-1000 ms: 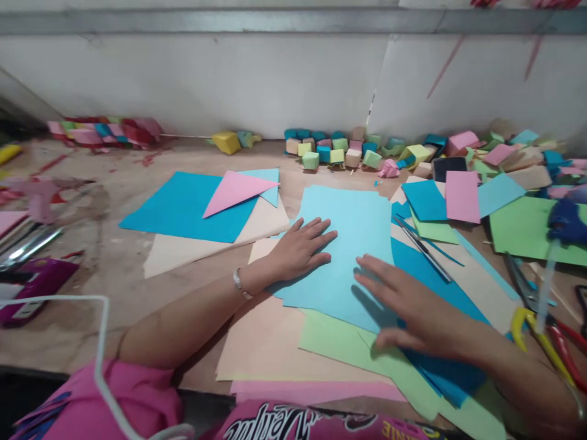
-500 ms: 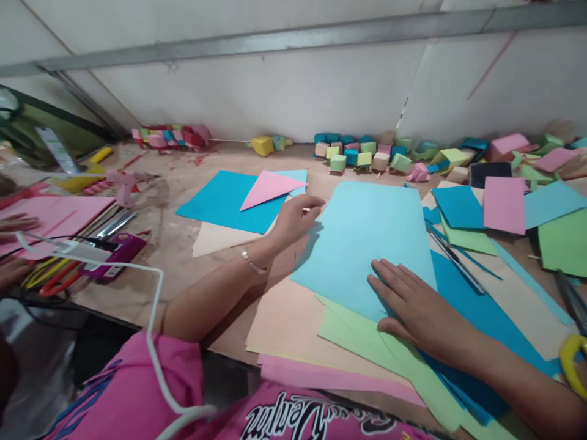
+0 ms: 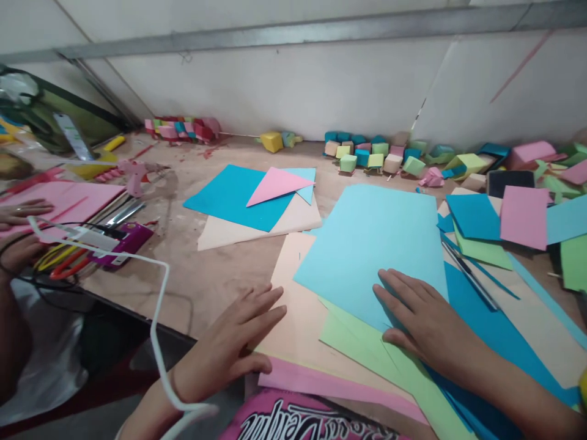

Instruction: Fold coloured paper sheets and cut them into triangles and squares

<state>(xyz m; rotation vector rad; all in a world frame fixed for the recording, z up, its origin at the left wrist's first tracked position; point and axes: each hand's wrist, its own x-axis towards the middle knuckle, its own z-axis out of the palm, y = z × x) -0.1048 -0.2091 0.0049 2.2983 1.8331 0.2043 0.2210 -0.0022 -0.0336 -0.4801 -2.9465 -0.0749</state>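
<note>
Both hands (image 3: 233,335) (image 3: 419,311) palm-down, fingers (image 3: 269,321) extended; forearms (image 3: 499,373) angled inward.

Pink shirt (image 3: 257,406) — bold lettering (image 3: 298,421) across the front
The letters are black and white, looping and slanted; the left hand (image 3: 241,330) and right hand (image 3: 417,315) are bare — a bent white cable (image 3: 157,318) crosses before the left forearm (image 3: 153,409).

Right hand (image 3: 419,315) rests on light-blue paper (image 3: 371,229), left hand (image 3: 233,339) near peach paper (image 3: 298,321)
</note>
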